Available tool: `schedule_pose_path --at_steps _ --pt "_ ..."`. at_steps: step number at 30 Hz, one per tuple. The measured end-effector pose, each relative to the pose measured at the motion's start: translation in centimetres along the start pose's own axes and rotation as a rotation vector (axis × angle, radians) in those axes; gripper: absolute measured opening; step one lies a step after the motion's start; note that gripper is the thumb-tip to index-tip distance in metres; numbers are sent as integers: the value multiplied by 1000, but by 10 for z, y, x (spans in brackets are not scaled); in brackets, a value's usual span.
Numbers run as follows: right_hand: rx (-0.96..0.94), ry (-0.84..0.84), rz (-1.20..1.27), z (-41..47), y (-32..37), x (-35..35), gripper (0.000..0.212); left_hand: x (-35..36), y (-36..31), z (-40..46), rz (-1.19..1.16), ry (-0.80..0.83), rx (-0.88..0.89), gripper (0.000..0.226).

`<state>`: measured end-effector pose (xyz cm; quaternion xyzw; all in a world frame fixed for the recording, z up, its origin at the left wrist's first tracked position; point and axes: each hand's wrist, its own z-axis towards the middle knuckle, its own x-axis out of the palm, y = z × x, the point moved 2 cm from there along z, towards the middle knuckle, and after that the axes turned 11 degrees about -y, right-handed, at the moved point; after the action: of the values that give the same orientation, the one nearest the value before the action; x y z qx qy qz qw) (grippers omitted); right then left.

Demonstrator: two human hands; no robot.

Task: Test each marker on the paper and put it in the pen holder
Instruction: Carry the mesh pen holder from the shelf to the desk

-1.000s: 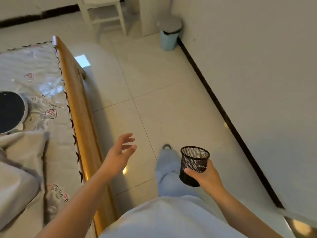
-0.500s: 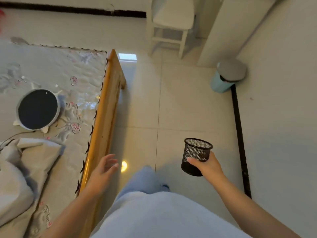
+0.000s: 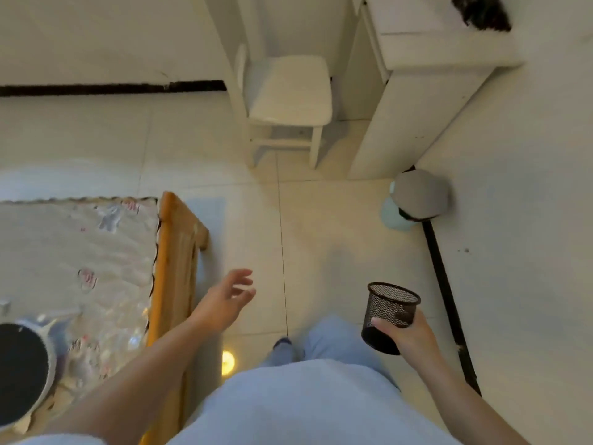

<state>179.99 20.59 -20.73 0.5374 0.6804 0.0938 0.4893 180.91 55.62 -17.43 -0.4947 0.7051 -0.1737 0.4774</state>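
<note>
My right hand [image 3: 409, 337] grips a black mesh pen holder [image 3: 388, 313] from its near side and carries it upright at the lower right, above the tiled floor. The holder looks empty. My left hand [image 3: 224, 300] hangs in the air with relaxed, spread fingers and holds nothing, just right of the bed's wooden edge. No marker and no paper show in the head view.
A bed with a wooden frame [image 3: 175, 261] and a patterned cover fills the left; a round black-and-white device [image 3: 22, 377] lies on it. Ahead stand a white chair [image 3: 288, 101] and a white desk [image 3: 417, 91]. A small bin [image 3: 414, 200] sits by the right wall.
The view has swung and moved forward along the bed; chair, desk and bin are now closer. My right hand still carries the pen holder. My left hand has swung forward.
</note>
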Motion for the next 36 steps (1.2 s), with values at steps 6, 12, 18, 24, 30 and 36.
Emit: schedule_pose_path --at_steps 6,12,18,24,30,36 --pt "24 -13 22 110 78 26 59 -10 -100 145 -42 -50 60 31" --pt "-65 142 -38 235 204 53 60 -10 -147 239 -120 -148 -119 30" --pt "-175 216 -84 327 345 66 63 -37 -188 324 -146 -186 -185 28" --pt "-212 189 -40 406 439 95 53 -52 -225 440 -108 -157 -176 23" --pt "-131 46 42 462 498 112 40 -68 -288 562 7 32 -70 21" --pt "-41 -109 119 509 533 104 55 -72 -368 658 64 108 40 20"
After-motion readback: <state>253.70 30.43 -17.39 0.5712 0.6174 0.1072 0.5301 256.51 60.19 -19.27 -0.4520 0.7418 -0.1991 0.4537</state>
